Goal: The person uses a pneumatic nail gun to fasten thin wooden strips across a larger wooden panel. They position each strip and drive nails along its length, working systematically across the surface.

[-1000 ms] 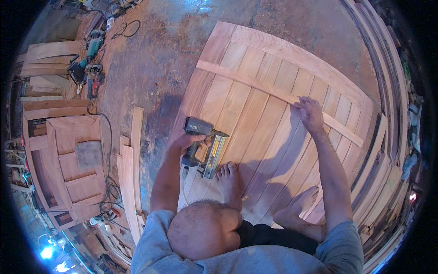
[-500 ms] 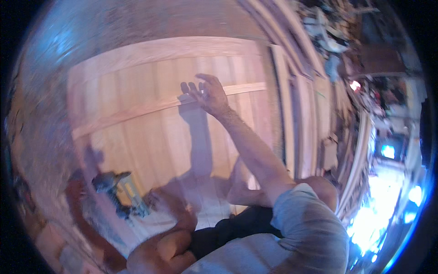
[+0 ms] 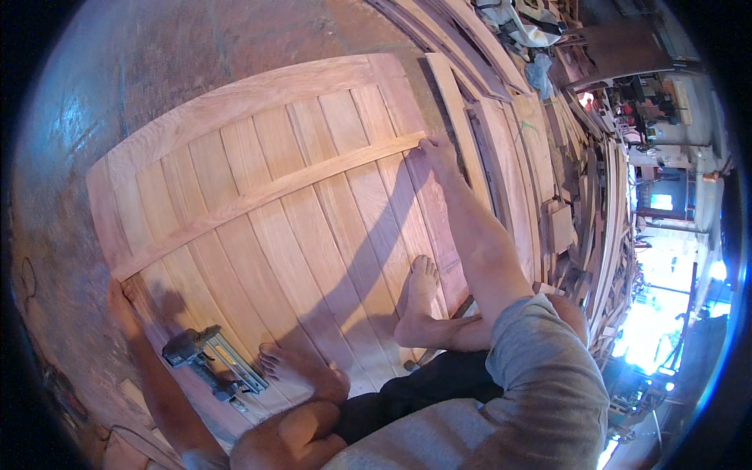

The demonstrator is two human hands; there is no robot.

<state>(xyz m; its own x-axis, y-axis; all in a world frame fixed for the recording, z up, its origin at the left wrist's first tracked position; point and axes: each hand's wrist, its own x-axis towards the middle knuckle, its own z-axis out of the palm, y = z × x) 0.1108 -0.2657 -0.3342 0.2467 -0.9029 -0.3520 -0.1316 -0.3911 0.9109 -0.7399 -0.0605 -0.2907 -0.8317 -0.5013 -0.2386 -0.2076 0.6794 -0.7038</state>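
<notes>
A long wooden strip (image 3: 274, 198) lies slantwise across a large panel of joined wooden planks (image 3: 235, 227) with a curved far edge. My right hand (image 3: 439, 152) is closed on the strip's right end, near the panel's right edge. At the strip's left end, my left hand (image 3: 120, 296) is closed around the tip by the panel's left edge; its fingers show only in part. A dark nail gun (image 3: 211, 362) with a metal magazine lies on the panel at the near left, beside my left forearm.
My bare left foot (image 3: 298, 368) and right foot (image 3: 419, 294) rest on the panel. Boards (image 3: 505, 157) lie along the right side, with stacked timber (image 3: 583, 188) beyond. A brown floor (image 3: 266, 35) surrounds the far side. A thin cable (image 3: 30, 282) lies at the far left.
My right hand has gone from above the strip's middle, fingers spread, to grip its right end. My left hand now holds the left end. The view has shifted and sharpened.
</notes>
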